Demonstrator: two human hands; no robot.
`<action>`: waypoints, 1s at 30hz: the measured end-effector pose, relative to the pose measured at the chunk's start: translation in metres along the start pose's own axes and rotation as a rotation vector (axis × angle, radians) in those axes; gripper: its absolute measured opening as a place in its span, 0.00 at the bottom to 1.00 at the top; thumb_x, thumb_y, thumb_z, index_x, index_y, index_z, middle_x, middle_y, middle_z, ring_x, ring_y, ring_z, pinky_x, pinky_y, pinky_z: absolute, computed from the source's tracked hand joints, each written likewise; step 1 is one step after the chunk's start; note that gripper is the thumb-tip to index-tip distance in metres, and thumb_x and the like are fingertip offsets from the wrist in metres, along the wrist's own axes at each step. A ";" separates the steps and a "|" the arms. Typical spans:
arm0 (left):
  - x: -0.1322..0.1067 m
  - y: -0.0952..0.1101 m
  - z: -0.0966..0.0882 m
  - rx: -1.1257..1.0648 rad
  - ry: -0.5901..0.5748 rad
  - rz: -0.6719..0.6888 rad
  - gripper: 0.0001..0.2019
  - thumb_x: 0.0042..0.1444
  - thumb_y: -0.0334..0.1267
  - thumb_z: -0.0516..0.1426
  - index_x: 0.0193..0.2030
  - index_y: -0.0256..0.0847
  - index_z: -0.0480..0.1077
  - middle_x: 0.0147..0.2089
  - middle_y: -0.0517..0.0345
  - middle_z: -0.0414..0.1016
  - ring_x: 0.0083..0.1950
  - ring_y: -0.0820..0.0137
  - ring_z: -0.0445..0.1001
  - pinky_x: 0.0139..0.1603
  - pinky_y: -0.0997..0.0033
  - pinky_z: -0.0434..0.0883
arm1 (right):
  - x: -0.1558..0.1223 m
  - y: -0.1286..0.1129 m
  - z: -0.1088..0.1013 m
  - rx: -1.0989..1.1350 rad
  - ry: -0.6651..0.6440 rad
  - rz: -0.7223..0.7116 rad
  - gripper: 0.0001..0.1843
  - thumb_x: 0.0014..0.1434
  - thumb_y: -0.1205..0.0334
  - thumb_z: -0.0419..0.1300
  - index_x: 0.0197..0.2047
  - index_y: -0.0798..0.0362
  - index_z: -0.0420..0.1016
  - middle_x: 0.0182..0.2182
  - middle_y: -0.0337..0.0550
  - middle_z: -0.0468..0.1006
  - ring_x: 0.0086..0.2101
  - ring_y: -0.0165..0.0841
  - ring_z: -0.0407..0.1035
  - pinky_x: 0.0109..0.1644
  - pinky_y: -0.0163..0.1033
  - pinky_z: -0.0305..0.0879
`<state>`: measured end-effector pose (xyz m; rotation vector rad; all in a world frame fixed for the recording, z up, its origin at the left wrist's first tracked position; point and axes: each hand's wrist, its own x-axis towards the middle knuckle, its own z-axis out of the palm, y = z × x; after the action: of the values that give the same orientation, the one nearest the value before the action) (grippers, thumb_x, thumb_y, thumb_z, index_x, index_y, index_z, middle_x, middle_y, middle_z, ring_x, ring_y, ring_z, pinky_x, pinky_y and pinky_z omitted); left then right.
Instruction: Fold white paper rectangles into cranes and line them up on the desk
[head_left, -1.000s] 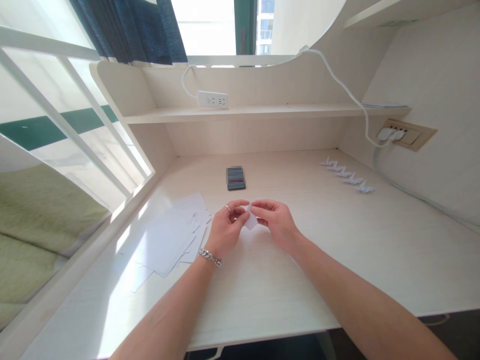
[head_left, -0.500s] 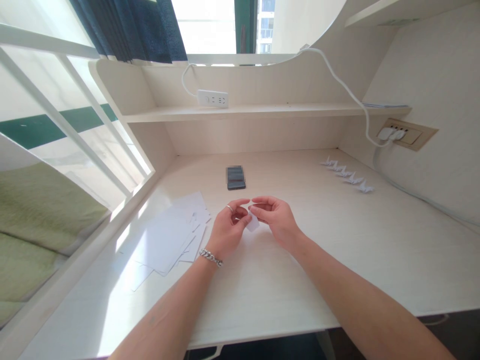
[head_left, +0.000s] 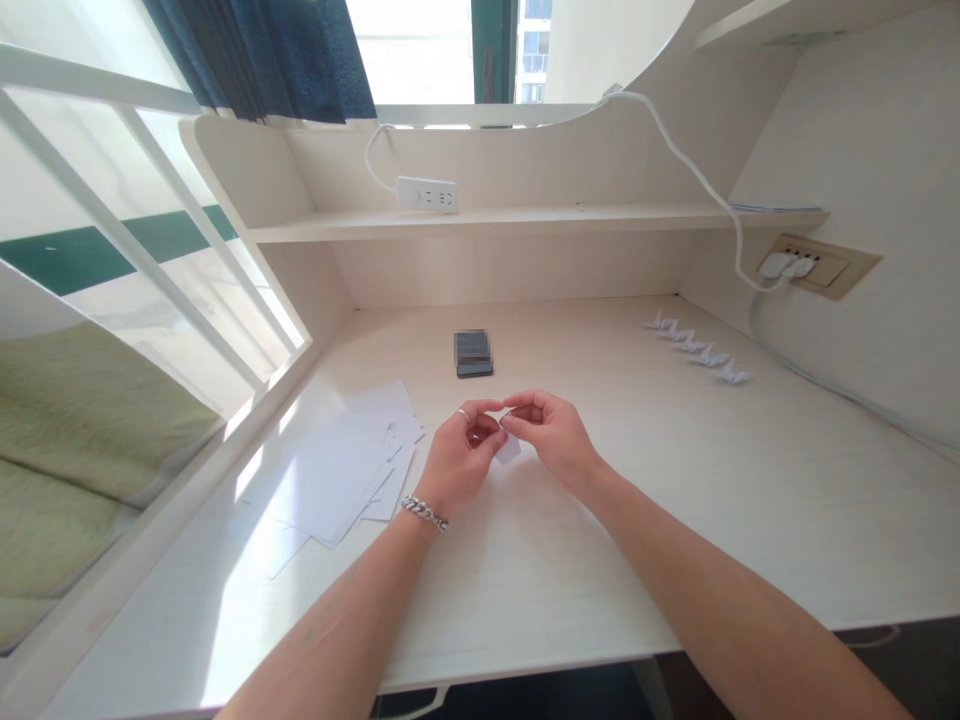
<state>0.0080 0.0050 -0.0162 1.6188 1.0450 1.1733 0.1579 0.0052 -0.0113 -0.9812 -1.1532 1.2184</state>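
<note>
One left hand, one right hand; one folded paper between. Paper cranes: five, beyond, rightward. Dark phone-like object: one, just beyond; loose sheets, leftward, overlapping, uncountable.

A pale bench extends beneath the hands. Loose white sheets overlap on it to their left; a dark flat object, partly blurred, lies just beyond them; folded paper birds line up farther off, to their right.
</note>
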 end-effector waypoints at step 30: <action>0.005 0.001 -0.005 0.026 0.124 -0.152 0.13 0.49 0.46 0.62 0.31 0.36 0.73 0.30 0.54 0.76 0.32 0.70 0.72 0.34 0.70 0.67 | -0.004 0.001 -0.002 -0.391 -0.158 0.106 0.09 0.53 0.57 0.62 0.32 0.54 0.76 0.27 0.42 0.77 0.28 0.32 0.69 0.34 0.37 0.65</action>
<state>0.0048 0.0103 -0.0131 1.4731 1.2446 1.1729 0.1598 0.0016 -0.0126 -1.2667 -1.5179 1.1940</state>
